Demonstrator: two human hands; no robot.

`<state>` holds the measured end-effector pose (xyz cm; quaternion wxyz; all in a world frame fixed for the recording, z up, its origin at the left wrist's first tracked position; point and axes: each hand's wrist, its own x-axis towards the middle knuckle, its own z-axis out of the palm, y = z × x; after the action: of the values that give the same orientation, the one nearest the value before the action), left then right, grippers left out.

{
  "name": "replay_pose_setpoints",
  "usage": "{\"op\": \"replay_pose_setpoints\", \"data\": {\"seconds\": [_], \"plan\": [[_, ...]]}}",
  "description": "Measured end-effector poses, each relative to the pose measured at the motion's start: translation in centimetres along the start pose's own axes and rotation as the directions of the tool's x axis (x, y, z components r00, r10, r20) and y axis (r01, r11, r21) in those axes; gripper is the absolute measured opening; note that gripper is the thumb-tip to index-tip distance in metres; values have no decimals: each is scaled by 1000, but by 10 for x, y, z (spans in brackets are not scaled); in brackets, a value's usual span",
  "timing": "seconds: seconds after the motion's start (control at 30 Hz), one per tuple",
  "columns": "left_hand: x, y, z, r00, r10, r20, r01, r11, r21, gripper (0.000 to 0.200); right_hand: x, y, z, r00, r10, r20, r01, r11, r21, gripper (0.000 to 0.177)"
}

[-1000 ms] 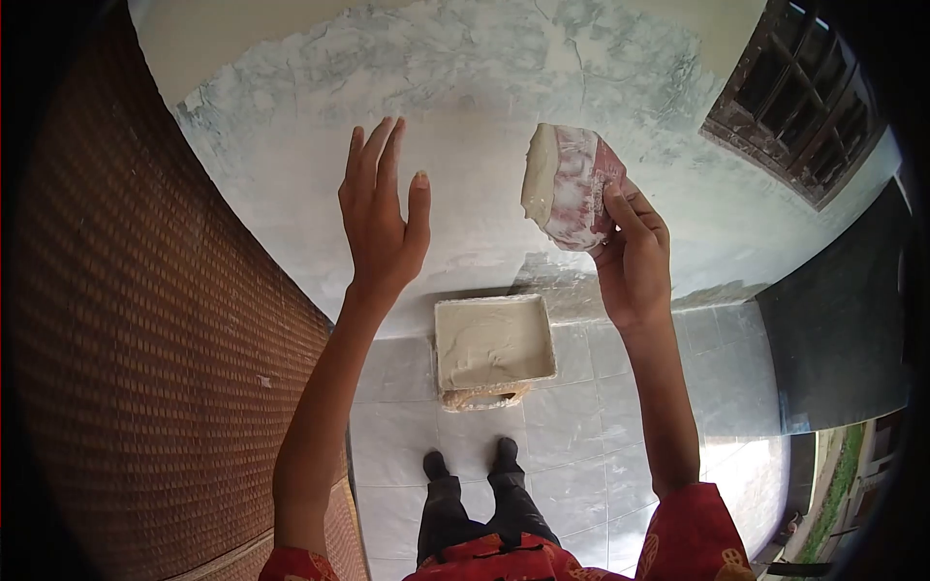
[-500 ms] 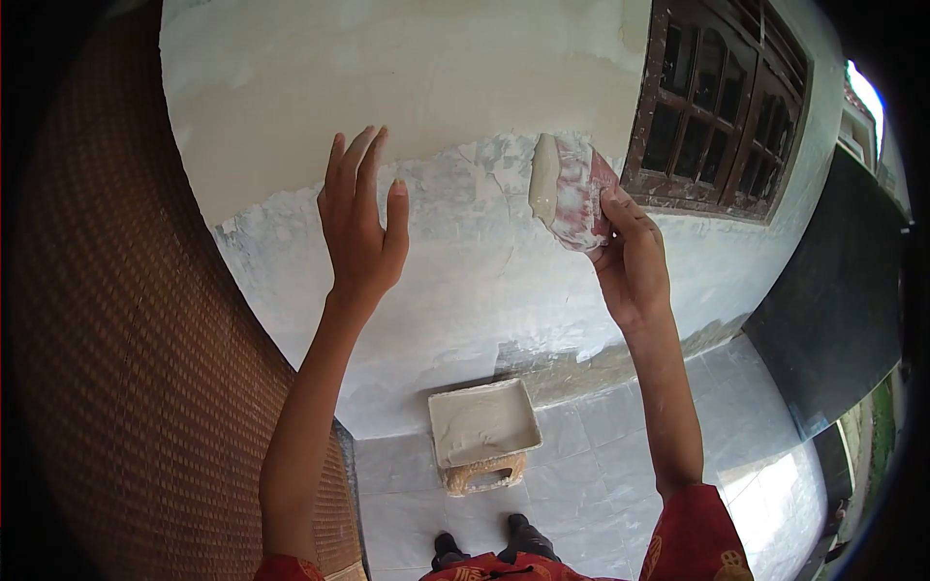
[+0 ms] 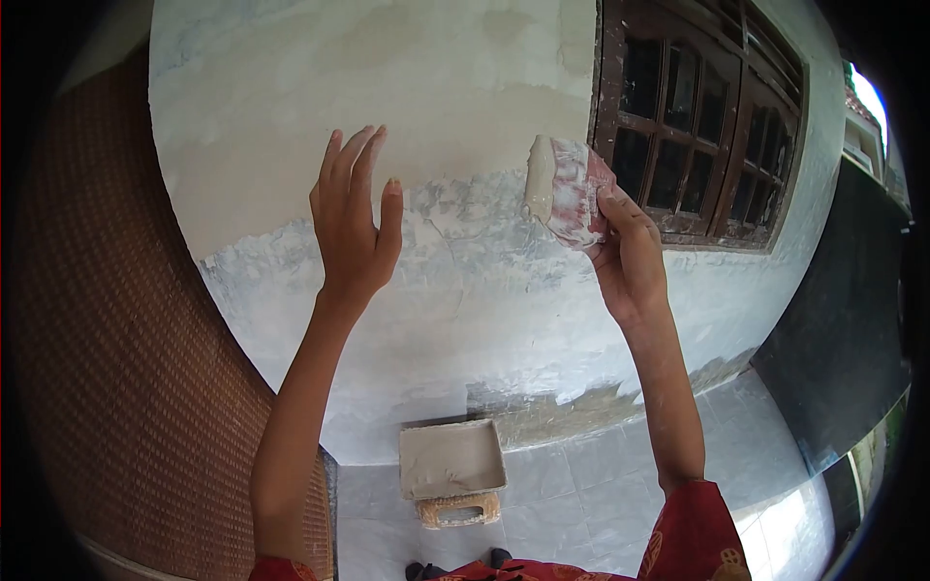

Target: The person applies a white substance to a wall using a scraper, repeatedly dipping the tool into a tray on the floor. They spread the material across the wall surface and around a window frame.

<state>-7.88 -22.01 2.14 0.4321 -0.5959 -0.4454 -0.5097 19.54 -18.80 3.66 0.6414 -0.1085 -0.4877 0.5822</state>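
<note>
Half-plastered wall (image 3: 465, 290) ahead, window (image 3: 678, 145) at right, right hand (image 3: 630, 257) clamped on putty-laden scraper (image 3: 567, 194) beside window frame, left hand (image 3: 354, 228) spread flat before wall, putty tray (image 3: 450, 460) at wall's foot below

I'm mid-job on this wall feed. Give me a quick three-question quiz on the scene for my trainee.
1. Which hand holds the putty-loaded scraper? A) left B) right C) neither
2. True or false: the left hand holds a brush.
3. What stands on the tiled floor at the foot of the wall, below the hands?

Key
1. B: the right hand grips it.
2. False: it is open, fingers up, and holds nothing.
3. The tray of putty.
</note>
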Motion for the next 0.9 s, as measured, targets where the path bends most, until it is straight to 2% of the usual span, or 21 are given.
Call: {"op": "replay_pose_setpoints", "data": {"seconds": [0.17, 0.3, 0.33, 0.57, 0.67, 0.9], "plan": [[-1, 11, 19, 999, -30, 35, 29, 999, 41, 45, 32, -1, -23, 1000, 26, 2, -26, 999, 20, 19], [7, 1, 16, 999, -28, 46, 24, 997, 78, 45, 44, 3, -23, 999, 18, 38, -19, 999, 35, 19], [9, -6, 32, 998, -41, 53, 36, 995, 91, 45, 61, 10, -30, 999, 40, 32, -41, 999, 19, 19], [17, -45, 47, 999, -36, -3, 36, 997, 63, 45, 82, 27, -2, 1000, 23, -17, -23, 1000, -2, 17], [23, -67, 46, 1000, -9, -12, 10, 999, 31, 45, 87, 36, 17, 999, -37, 18, 37, 999, -26, 17], [32, -129, 66, 1000, -4, -20, 3, 1000, -31, 44, 121, 72, 54, 988, -143, -50, 137, 983, -120, 17]]}}
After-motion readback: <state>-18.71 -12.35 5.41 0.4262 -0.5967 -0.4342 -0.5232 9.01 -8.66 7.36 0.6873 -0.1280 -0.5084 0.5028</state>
